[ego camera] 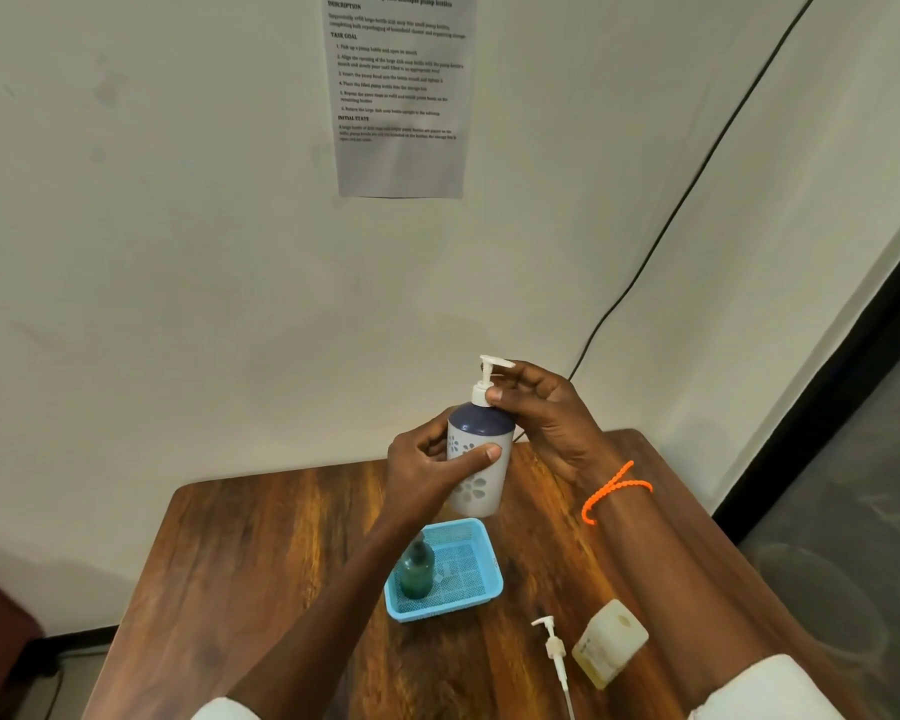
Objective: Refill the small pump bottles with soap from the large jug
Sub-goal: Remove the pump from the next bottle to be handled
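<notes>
A white pump bottle [476, 475] with a dark blue shoulder and flower prints is held upright above the far part of the wooden table [261, 563]. My left hand [427, 472] wraps its body. My right hand [546, 418] pinches the collar of its white pump head [489, 379]. A dark green bottle [415, 569] stands in a blue mesh basket [481, 597]. A pale yellowish bottle [610, 642] with no pump stands near the front right, and a loose white pump [554, 649] lies on the table beside it. No large jug is in view.
The table stands against a pale wall with a printed sheet [398, 90] taped up. A black cable [687, 200] runs down the wall. Dark glass [853, 511] borders the right. An orange band [614, 491] circles my right wrist.
</notes>
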